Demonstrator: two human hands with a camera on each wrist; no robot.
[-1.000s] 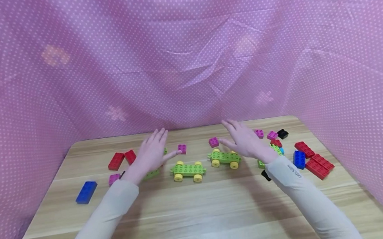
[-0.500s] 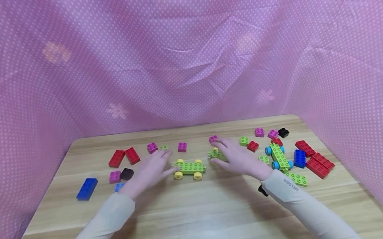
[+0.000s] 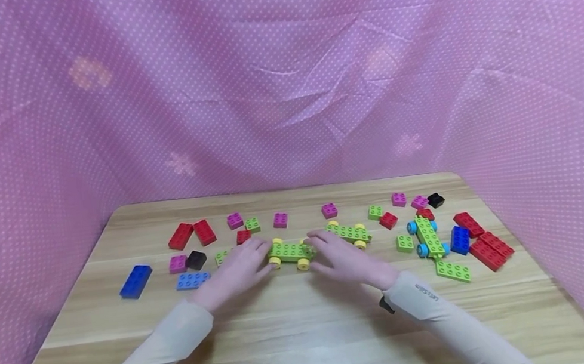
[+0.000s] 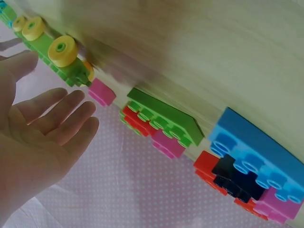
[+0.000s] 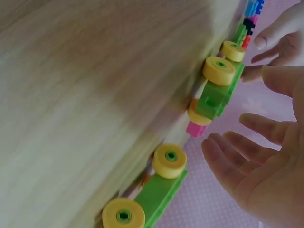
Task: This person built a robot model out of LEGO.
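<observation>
A green wheeled base with yellow wheels point(image 3: 290, 251) lies on the wooden table point(image 3: 309, 336), mid-table. My left hand point(image 3: 234, 269) lies flat just left of it, fingers straight, fingertips at its left end. My right hand point(image 3: 341, 259) lies flat on its right, fingertips close to that end. In the left wrist view the left hand point(image 4: 38, 137) is spread, a small gap from the base point(image 4: 57, 54). The right wrist view shows the right hand point(image 5: 266, 166) spread beside the base point(image 5: 216, 88). A second yellow-wheeled base point(image 3: 350, 233) sits just behind the right hand.
Loose bricks lie in a band across the table: red bricks point(image 3: 190, 234), a blue brick point(image 3: 135, 281), a light blue plate point(image 3: 192, 280), a green base with blue wheels point(image 3: 427, 237), red bricks point(image 3: 485, 244) at right. Pink dotted cloth point(image 3: 281, 87) walls three sides.
Both hands have drawn back from the far row of bricks and moved inward, closing on the middle yellow-wheeled base from either side.
</observation>
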